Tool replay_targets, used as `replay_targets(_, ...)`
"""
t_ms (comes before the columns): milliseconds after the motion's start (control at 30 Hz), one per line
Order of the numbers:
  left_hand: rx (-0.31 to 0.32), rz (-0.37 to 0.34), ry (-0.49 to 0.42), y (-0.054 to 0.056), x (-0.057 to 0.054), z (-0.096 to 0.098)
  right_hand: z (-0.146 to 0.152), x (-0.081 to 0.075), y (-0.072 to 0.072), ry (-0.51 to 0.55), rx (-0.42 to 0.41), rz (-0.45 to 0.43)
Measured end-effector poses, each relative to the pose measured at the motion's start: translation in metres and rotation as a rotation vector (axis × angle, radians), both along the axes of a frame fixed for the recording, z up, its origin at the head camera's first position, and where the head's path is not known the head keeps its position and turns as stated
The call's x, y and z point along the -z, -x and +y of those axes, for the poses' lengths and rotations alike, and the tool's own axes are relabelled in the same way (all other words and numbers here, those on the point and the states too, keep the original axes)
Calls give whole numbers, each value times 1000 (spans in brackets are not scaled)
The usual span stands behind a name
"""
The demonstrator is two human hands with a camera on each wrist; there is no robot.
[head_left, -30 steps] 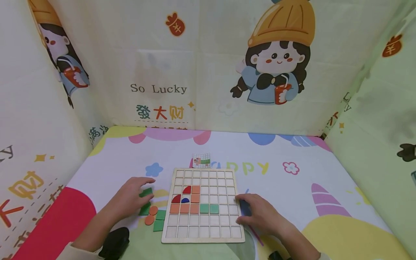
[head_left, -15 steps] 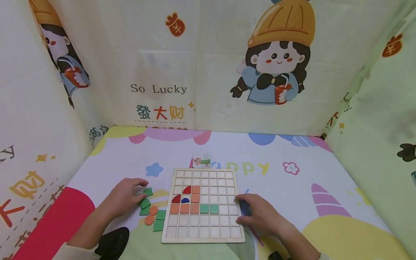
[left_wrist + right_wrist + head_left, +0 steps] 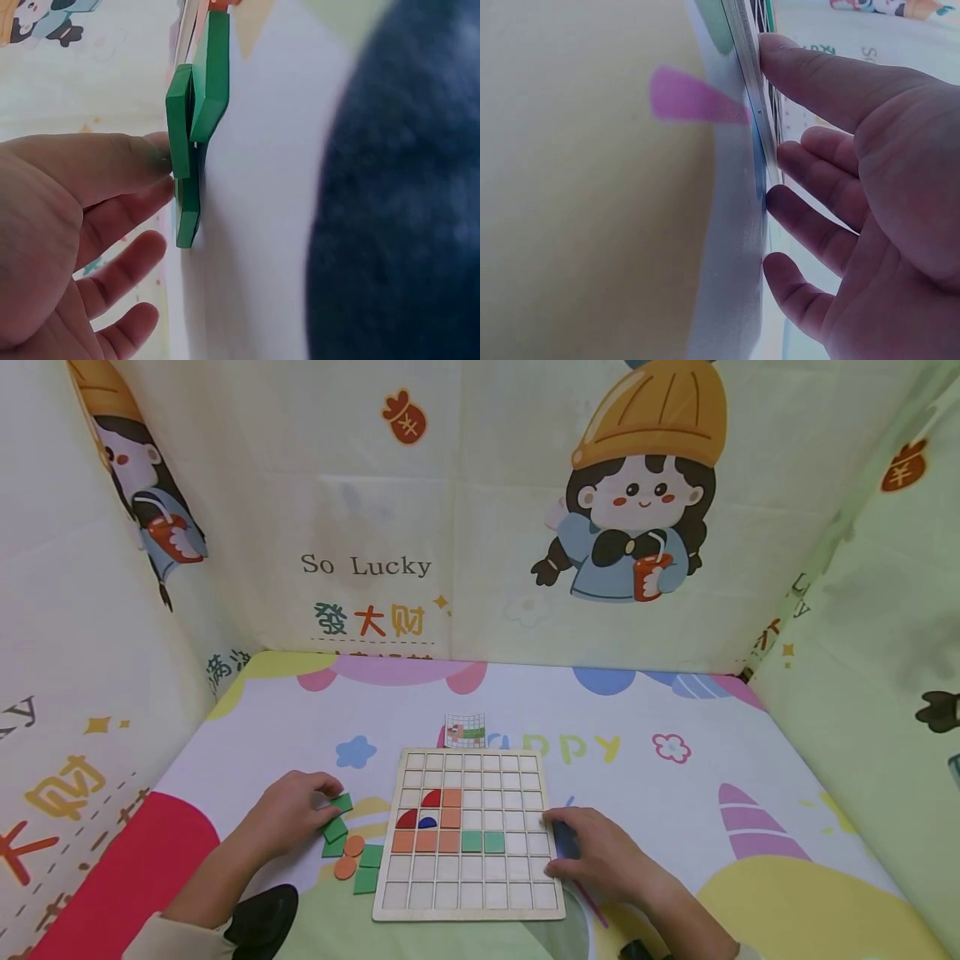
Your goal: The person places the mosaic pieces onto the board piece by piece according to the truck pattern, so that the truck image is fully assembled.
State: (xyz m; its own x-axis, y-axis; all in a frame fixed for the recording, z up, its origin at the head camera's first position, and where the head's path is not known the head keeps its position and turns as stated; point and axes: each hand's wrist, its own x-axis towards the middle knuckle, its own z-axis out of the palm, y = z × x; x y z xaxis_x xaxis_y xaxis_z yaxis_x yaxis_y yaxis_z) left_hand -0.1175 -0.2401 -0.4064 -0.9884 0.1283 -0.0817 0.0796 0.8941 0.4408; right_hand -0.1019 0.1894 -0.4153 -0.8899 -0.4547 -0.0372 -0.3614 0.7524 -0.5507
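The left hand (image 3: pixel 288 814) is at the green square tiles left of the board. Its thumb and index finger pinch a green square tile (image 3: pixel 342 802); in the left wrist view the thumb tip meets a green tile (image 3: pixel 179 124) that overlaps others, and the remaining fingers are spread. The right hand (image 3: pixel 600 852) rests its thumb and fingertips on the right edge of a wooden grid board (image 3: pixel 468 914), fingers fairly straight. On the board lie red quarter-round pieces (image 3: pixel 432 799), a blue half-round piece (image 3: pixel 427 822), orange squares (image 3: pixel 426 841) and two green squares (image 3: pixel 472 841).
Two orange discs (image 3: pixel 354 845) and more green tiles (image 3: pixel 366 881) lie between the left hand and the board. A small pattern card (image 3: pixel 466 731) stands behind the board. A patterned cloth covers the table (image 3: pixel 645 793), with printed curtains (image 3: pixel 487 527) around it.
The left hand has drawn back slightly left, its index finger curling in to a green tile that now shows apart from the others. The right hand and the board stay put.
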Motion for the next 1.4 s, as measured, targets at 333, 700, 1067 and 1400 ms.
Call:
replay_targets(333, 1, -29, 17, 3, -2, 3, 1, 0, 0, -4, -4, 5)
replay_targets(700, 15, -17, 39, 7, -1, 6, 0, 1, 1, -10, 14, -6)
replay_targets(1067, 16, -1, 38, 10, 0, 10, 0, 1, 0, 2, 4, 0)
replay_targets(1400, 14, 17, 76, 11, 0, 9, 2, -1, -1, 5, -11, 9)
